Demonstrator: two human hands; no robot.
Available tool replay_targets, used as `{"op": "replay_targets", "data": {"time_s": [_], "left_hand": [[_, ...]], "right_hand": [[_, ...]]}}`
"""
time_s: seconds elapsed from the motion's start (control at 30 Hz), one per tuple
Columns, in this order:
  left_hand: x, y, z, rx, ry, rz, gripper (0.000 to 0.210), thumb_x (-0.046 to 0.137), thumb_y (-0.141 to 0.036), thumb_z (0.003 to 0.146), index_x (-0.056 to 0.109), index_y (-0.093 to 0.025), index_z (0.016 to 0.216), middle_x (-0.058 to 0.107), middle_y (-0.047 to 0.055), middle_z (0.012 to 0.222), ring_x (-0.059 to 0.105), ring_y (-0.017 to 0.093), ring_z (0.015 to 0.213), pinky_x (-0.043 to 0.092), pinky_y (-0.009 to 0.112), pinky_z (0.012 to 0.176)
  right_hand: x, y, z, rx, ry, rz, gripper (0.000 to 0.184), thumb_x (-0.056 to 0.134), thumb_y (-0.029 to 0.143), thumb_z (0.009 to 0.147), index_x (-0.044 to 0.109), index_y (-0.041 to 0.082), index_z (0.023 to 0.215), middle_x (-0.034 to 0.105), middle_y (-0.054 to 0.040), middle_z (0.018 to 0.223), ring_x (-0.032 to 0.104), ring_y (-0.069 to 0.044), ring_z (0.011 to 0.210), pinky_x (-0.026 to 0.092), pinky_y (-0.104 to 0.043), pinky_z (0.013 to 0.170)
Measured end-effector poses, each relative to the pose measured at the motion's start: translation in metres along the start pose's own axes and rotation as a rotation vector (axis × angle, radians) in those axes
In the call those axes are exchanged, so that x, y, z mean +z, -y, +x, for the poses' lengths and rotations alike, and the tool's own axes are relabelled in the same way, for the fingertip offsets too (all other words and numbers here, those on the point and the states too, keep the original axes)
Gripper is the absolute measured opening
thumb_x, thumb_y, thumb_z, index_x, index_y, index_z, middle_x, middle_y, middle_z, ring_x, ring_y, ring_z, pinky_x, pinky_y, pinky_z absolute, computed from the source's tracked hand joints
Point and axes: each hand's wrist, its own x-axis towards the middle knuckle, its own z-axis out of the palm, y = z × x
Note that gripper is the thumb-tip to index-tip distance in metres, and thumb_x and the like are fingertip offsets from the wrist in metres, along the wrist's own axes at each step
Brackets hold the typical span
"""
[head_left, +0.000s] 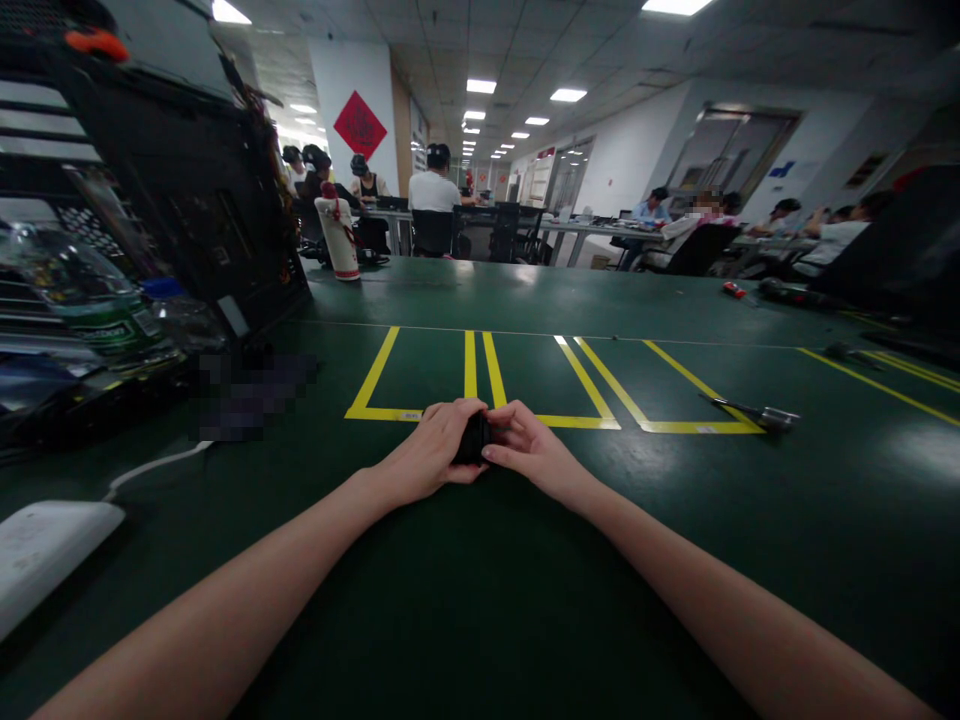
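Note:
Close to the front line of the yellow tape boxes, my left hand point(431, 450) is wrapped round a small black object point(472, 440). Its kind cannot be made out, since my fingers cover much of it. My right hand point(529, 450) meets it from the right, thumb and fingertips closed against its edge. Both hands are low over the dark green table point(480, 580). Yellow tape point(367, 370) marks out several open-topped boxes just beyond them. A metal tool with a thin shaft and thick round end point(776, 418) lies across the tape to the right.
To the left stand a black equipment case point(225, 210), a plastic bottle point(105, 300) and a white power strip point(52, 550) with a cable. A white tumbler point(339, 235) is at the table's far edge. A small red item point(733, 290) lies far right. Several people sit at tables behind.

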Motion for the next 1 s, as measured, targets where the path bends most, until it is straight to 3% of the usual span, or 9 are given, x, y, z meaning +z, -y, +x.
{"op": "replay_targets", "data": {"time_s": [0.13,0.3,0.43,0.57,0.77,1.0], "left_hand": [[-0.0019,-0.0017,-0.0004,-0.001,0.015,-0.008,0.058,0.059,-0.022,0.072,0.024,-0.019,0.119,0.044,0.008,0.112,0.044,0.022,0.103,0.032,0.04,0.093],[-0.0008,-0.0005,-0.0007,0.007,0.001,-0.002,0.059,0.059,-0.025,0.072,0.024,-0.02,0.119,0.043,0.008,0.113,0.044,0.022,0.103,0.032,0.041,0.093],[-0.0003,-0.0001,-0.0006,0.003,0.002,-0.005,0.059,0.059,-0.024,0.072,0.024,-0.02,0.119,0.044,0.008,0.112,0.044,0.022,0.102,0.032,0.04,0.093],[-0.0015,-0.0014,-0.0003,0.001,0.009,-0.005,0.059,0.059,-0.023,0.072,0.024,-0.019,0.119,0.044,0.008,0.113,0.044,0.022,0.103,0.031,0.04,0.094],[0.0003,-0.0002,-0.0008,0.002,-0.002,0.002,0.06,0.06,-0.021,0.07,0.025,-0.02,0.119,0.044,0.008,0.112,0.045,0.022,0.102,0.032,0.041,0.092],[0.0003,0.0002,-0.0007,0.012,-0.009,0.008,0.059,0.06,-0.024,0.071,0.025,-0.018,0.119,0.044,0.009,0.113,0.044,0.022,0.103,0.032,0.04,0.093]], "right_hand": [[0.0005,-0.0002,-0.0006,-0.013,0.025,0.051,0.031,0.063,0.018,0.067,0.045,0.023,0.092,0.051,-0.0002,0.099,0.054,-0.014,0.095,0.044,-0.033,0.086],[0.0016,0.0002,0.001,-0.019,-0.039,-0.003,0.021,0.06,0.022,0.071,0.047,0.022,0.088,0.052,0.0005,0.093,0.057,-0.012,0.085,0.046,-0.032,0.08],[0.0003,-0.0007,0.0027,0.016,-0.06,-0.058,0.026,0.06,0.024,0.071,0.048,0.022,0.093,0.052,-0.0014,0.099,0.056,-0.014,0.091,0.045,-0.033,0.083],[-0.0012,0.0002,0.0023,0.073,-0.024,-0.067,0.027,0.058,0.026,0.073,0.048,0.021,0.097,0.052,-0.0034,0.101,0.055,-0.016,0.093,0.045,-0.036,0.085],[-0.001,0.0031,-0.0003,0.0,0.053,0.008,0.035,0.064,0.017,0.066,0.043,0.022,0.093,0.051,-0.0009,0.1,0.053,-0.014,0.097,0.041,-0.036,0.089],[0.0003,0.0008,0.0013,-0.007,-0.007,0.009,0.023,0.06,0.023,0.071,0.046,0.022,0.089,0.052,-0.0002,0.095,0.054,-0.013,0.092,0.043,-0.034,0.085]]}}
